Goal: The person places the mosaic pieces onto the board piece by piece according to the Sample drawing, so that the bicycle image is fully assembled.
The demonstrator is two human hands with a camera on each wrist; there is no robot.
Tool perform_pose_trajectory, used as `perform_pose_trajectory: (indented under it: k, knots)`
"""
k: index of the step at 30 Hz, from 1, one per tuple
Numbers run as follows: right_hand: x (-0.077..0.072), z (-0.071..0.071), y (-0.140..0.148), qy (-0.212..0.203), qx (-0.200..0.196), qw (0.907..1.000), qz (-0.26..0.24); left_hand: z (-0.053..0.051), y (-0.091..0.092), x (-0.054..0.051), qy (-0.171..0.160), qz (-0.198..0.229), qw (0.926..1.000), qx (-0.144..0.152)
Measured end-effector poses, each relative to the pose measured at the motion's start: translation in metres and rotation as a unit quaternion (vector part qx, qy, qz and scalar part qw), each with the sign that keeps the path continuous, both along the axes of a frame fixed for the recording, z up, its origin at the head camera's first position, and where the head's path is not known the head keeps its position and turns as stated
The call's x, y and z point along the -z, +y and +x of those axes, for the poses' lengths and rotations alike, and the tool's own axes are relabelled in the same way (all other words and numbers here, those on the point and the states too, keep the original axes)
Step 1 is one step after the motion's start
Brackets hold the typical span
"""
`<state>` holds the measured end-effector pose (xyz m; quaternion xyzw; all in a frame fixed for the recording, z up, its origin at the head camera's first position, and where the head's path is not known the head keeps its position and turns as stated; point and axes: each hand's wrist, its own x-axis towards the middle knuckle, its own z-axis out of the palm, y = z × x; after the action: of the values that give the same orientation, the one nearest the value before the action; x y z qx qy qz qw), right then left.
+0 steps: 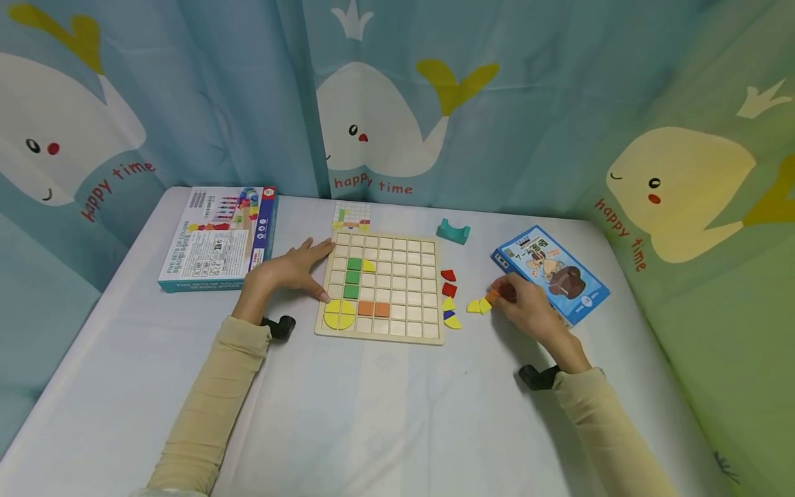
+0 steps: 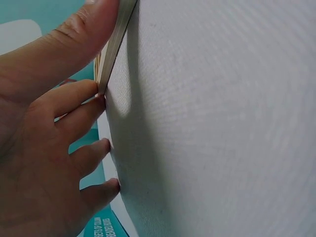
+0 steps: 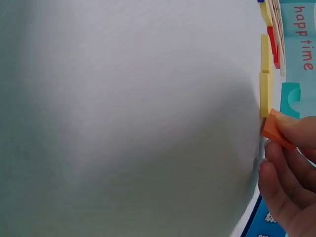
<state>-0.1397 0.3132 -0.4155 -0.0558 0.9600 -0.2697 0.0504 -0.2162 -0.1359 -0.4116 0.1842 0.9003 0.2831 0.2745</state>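
My left hand [image 1: 292,268], fingers spread, rests at the left edge of a wooden grid board [image 1: 404,331]. In the left wrist view, its thumb and fingertips touch the board's side. On the board lie green squares [image 1: 352,277], a yellow quarter piece [image 1: 369,266], a yellow circle [image 1: 339,315] of quarter pieces and two orange squares [image 1: 374,309]. Right of the board, my right hand [image 1: 526,304] pinches an orange square tile [image 3: 278,129] between thumb and fingers. Beside that tile, yellow pieces [image 1: 478,306] lie on the table.
Red pieces [image 1: 449,290] and yellow and blue pieces [image 1: 451,319] line the board's right side. A pattern card [image 1: 352,214] and a teal holder [image 1: 453,232] lie behind. A boxed set [image 1: 211,235] stands left, a blue box [image 1: 559,269] beyond my right hand.
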Motion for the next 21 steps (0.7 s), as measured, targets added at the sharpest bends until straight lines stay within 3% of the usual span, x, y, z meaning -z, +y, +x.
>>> perform_pose_trajectory:
  k: [9,21]
  knots:
    - [0.0,0.001,-0.014,0.048,-0.026,0.9978,-0.039,0.001,-0.001,0.0,0.001,-0.003,1.0,0.0]
    - [0.005,0.002,-0.038,0.028,-0.065,0.9926,-0.099,0.001,0.0,0.0,0.003,-0.003,1.0,0.003]
